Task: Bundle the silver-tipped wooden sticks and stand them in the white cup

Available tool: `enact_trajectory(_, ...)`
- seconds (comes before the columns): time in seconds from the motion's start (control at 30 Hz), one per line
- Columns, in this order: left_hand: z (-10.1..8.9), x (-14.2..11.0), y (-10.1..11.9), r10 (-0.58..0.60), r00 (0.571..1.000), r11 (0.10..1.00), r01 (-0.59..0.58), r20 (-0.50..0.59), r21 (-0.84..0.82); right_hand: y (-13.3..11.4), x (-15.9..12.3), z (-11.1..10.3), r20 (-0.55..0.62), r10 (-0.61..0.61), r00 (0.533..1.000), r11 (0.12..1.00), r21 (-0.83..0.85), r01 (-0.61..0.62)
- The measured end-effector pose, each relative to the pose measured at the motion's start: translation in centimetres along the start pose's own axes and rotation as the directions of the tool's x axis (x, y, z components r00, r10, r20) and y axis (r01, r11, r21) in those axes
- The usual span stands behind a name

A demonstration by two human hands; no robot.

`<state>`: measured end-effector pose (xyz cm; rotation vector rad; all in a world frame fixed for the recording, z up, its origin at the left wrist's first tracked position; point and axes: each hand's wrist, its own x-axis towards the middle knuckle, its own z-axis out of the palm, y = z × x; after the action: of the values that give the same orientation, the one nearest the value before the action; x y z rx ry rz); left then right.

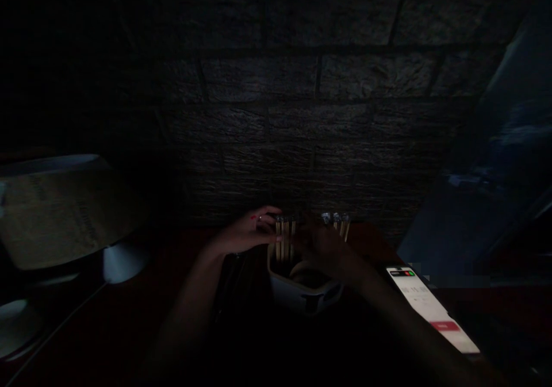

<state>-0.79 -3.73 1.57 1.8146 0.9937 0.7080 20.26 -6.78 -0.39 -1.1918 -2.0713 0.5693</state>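
Observation:
In dim light, a pale open container (297, 295) stands on the dark reddish table, with a rounded item partly visible inside it. At its left side rises a bundle of thin pale sticks (283, 240) with dark shiny tops. My left hand (254, 229) closes around this bundle from the left, thumb in front and fingers at the back. Over the container's right part lies my right hand (330, 252), its fingers lost in shadow. Just beyond it more pale sticks (342, 226) with shiny tops stick up; whether it grips them is unclear.
A lit phone (431, 309) lies at the right. On the left stand a lamp with a wide fabric shade (60, 209) and a small pale cone-shaped object (19, 326), with a thin cord (64, 324) nearby. A brick-patterned wall (288, 88) rises behind the table.

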Motion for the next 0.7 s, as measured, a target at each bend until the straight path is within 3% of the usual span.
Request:
enact_trajectory(0.13, -0.3, -0.4, 0.1, 0.014, 1.000, 1.000, -0.013, -0.026, 0.008, -2.0, 1.3, -2.1, 0.093, 0.096, 0.991, 0.984, -0.159, -0.081)
enact_trajectory(0.27, -0.7, -0.7, 0.2, 0.039, 0.998, 0.999, -0.040, -0.054, -0.014, -3.1, 2.7, -3.3, 0.115, 0.105, 0.988, 0.980, -0.182, -0.083)
enact_trajectory(0.53, 0.1, -0.9, 1.7, 0.192, 0.941, 0.976, -0.153, -0.279, 0.156, -0.1, 2.4, -4.0, 0.073, -0.045, 0.996, 0.998, 0.036, 0.043)
enact_trajectory(0.7, 0.8, -1.1, 2.1, 0.199, 0.958, 0.959, -0.147, -0.206, 0.243, -0.6, 2.3, -3.3, 0.061, -0.025, 0.998, 0.994, -0.101, 0.031)
